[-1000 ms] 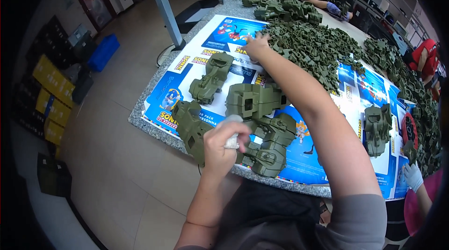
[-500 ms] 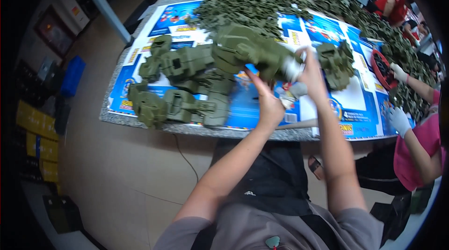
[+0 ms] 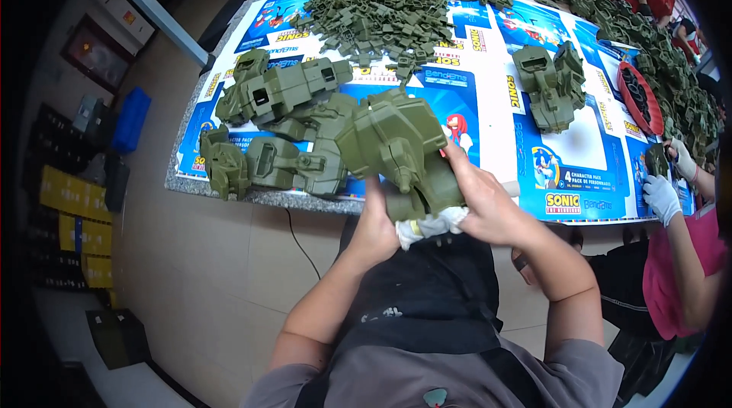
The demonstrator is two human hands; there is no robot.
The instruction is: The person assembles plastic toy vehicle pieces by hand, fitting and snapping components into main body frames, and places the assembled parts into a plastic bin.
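Red oval plastic tray (image 3: 627, 81) at the table's right holds dark small parts, count indiscernible. Left hand (image 3: 375, 226) and right hand (image 3: 488, 206) both clasp one olive-green moulded plastic shell (image 3: 396, 145) over the table's near edge; a white cloth (image 3: 431, 225) is pinched beneath. Three similar assemblies lie left, one (image 3: 550, 84) right.
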